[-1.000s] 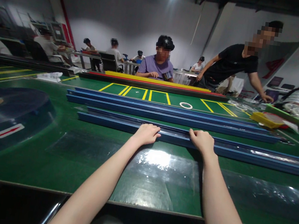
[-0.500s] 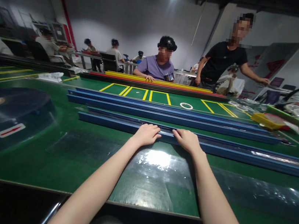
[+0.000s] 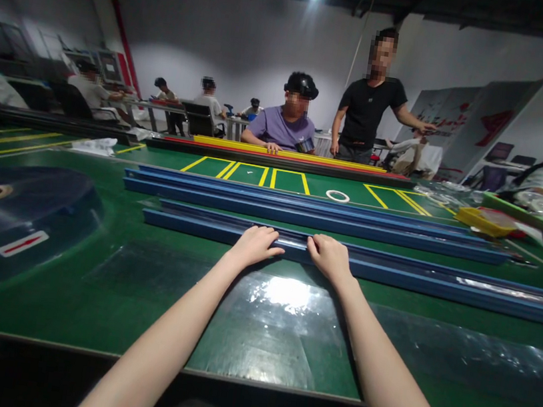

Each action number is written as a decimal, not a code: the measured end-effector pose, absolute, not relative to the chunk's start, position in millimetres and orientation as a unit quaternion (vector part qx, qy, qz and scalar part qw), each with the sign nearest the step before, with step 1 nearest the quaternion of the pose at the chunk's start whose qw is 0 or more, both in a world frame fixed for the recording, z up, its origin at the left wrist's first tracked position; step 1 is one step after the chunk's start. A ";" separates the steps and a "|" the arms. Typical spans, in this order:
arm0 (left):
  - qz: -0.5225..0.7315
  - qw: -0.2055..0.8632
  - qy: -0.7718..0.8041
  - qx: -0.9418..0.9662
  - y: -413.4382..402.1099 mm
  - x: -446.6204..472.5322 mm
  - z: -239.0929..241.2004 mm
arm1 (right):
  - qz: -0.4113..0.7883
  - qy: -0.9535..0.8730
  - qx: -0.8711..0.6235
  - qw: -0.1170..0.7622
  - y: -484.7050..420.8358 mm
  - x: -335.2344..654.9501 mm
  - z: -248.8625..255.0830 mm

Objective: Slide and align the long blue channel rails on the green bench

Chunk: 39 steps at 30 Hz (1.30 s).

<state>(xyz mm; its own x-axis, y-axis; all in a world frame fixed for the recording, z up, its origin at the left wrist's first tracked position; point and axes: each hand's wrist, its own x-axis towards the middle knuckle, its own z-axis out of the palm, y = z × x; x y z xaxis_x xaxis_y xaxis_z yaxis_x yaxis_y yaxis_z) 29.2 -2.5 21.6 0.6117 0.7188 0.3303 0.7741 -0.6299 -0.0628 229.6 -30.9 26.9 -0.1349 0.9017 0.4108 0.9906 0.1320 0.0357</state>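
Note:
A long blue rail (image 3: pixel 187 225) lies across the green table (image 3: pixel 88 285), nearest of several blue rails. My left hand (image 3: pixel 252 247) grips its near edge with curled fingers. My right hand (image 3: pixel 329 257) grips the same rail a little to the right, fingers curled over its top. A clear plastic film (image 3: pixel 283 299) lies flat on the table just below both hands and shines under the lamp.
More blue rails (image 3: pixel 301 209) lie behind. A big roll of blue film (image 3: pixel 7 213) sits at the left. Yellow and red rails (image 3: pixel 283 154) lie at the far edge by a seated person (image 3: pixel 285 124). A person in black (image 3: pixel 368 112) stands behind. Yellow tray (image 3: pixel 484 220) at right.
My right hand has slid left along the rail, closer to my left hand. The person in black has straightened up and stepped left.

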 end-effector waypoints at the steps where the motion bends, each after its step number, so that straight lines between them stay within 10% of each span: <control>1: -0.139 0.108 -0.419 -0.891 -1.9 26.8 20.4 | -0.153 -0.732 -0.647 0.149 -29.8 229.3 26.4; 39: -0.153 0.137 -0.441 -0.874 -3.6 7.1 12.0 | -0.160 -0.613 -0.763 0.133 -24.2 258.0 25.6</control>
<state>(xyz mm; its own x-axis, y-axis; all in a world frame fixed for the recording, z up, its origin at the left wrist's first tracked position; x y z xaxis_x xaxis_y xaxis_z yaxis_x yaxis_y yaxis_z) 7.1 -3.6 12.0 0.5644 0.7290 0.3872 0.8125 -0.5735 -0.1045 258.0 -24.2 25.6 0.1984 0.8920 0.4061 0.9768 -0.2142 -0.0068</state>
